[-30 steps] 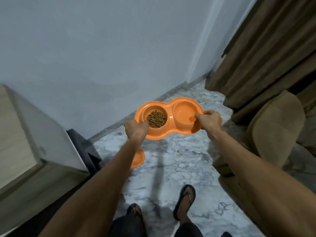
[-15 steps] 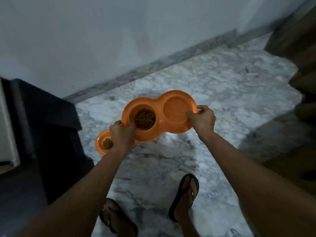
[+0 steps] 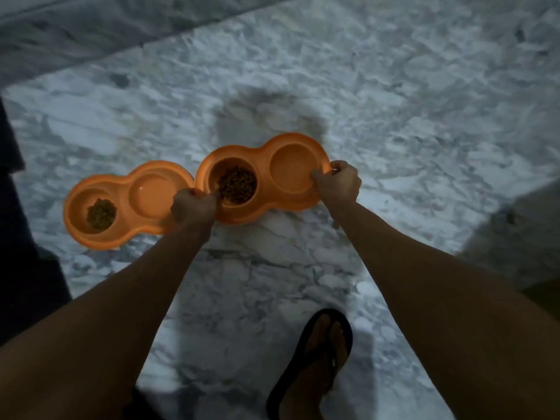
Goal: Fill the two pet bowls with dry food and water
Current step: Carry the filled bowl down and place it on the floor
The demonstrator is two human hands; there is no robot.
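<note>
Home: marble floor, pet bowls

Your left hand hides the near rims where both orange bowls meet; your sandal is cut off at the bottom edge.

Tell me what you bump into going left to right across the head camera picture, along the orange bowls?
Kibble pile → empty cup → left hand → fuller kibble cup → empty cup → right hand.
</note>
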